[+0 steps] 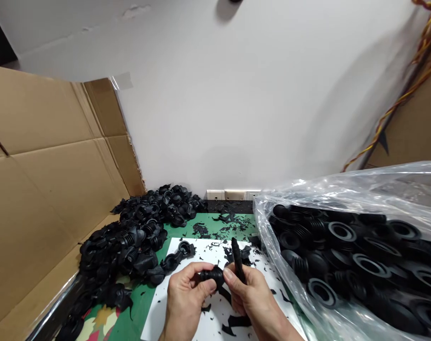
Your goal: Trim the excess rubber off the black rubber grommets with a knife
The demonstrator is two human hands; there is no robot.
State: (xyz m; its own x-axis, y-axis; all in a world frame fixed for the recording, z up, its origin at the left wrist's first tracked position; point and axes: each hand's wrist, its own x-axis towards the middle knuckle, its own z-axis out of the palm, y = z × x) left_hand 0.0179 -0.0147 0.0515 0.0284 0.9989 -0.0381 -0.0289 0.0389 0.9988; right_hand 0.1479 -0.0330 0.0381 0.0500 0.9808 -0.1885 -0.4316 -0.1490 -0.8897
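My left hand [185,296] is closed around a small black ribbed rubber part [212,275], holding it above a white sheet [158,310]. My right hand [252,296] is closed on a thin black tool [237,258] that sticks upward beside the part; its thumb presses against the rubber part. Both hands meet at the bottom centre. Black rubber trimmings [236,324] hang and lie under the hands.
A heap of black rubber parts [137,237] spreads along the left on a green mat [137,312]. A clear plastic bag [343,189] holds several black ribbed rings [343,246] at the right. Cardboard panels [41,166] stand at left, a white wall behind.
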